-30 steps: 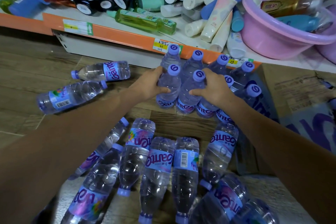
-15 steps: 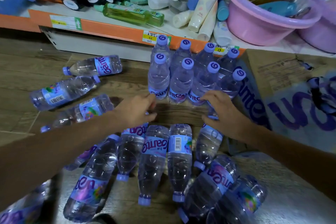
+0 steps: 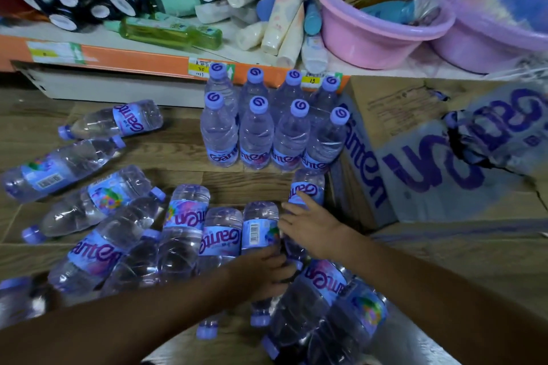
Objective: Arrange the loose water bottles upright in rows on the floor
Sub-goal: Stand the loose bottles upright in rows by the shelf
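A strip of bare floor (image 3: pixel 178 163) stays open at frame centre, between the upright bottles (image 3: pixel 255 139) above and fallen bottles (image 3: pixel 184 234) below; the cardboard box (image 3: pixel 415 157) blocks the right.

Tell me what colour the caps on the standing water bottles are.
Light purple caps with a darker swirl on top, clearest in the head view.
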{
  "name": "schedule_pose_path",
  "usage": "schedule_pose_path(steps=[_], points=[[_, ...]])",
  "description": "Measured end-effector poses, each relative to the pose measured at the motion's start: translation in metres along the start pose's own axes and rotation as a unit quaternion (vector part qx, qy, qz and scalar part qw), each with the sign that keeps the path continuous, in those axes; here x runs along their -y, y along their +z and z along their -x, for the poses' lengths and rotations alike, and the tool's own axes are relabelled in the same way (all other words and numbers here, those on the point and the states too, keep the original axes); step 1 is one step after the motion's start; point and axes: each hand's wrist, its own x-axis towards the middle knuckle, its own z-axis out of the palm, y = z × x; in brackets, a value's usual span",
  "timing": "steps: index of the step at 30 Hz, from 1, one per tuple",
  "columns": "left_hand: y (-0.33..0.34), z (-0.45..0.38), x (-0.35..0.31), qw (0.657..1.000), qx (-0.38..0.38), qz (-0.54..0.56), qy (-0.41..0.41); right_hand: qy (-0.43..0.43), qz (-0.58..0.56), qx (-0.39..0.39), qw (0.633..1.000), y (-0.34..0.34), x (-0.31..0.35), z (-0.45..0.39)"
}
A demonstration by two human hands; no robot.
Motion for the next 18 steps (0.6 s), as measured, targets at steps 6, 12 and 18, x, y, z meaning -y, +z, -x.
schedule_pose_path(steps=[6,12,18], points=[[-0.004,-0.004,-0.001,0.999,-0.041,-0.023,-0.003,0.018,0.026,-0.04,0.999,0.004,0.0,0.012],[-0.036,0.015,0.05,0.976,-0.172,0.124,-0.055,0.022,-0.024,-0.181,0.983,0.009,-0.018,0.024],[-0.065,0.014,0.105,0.771,-0.287,0.472,-0.318,0.153,-0.325,-0.251,0.899,-0.035,-0.06,0.044]])
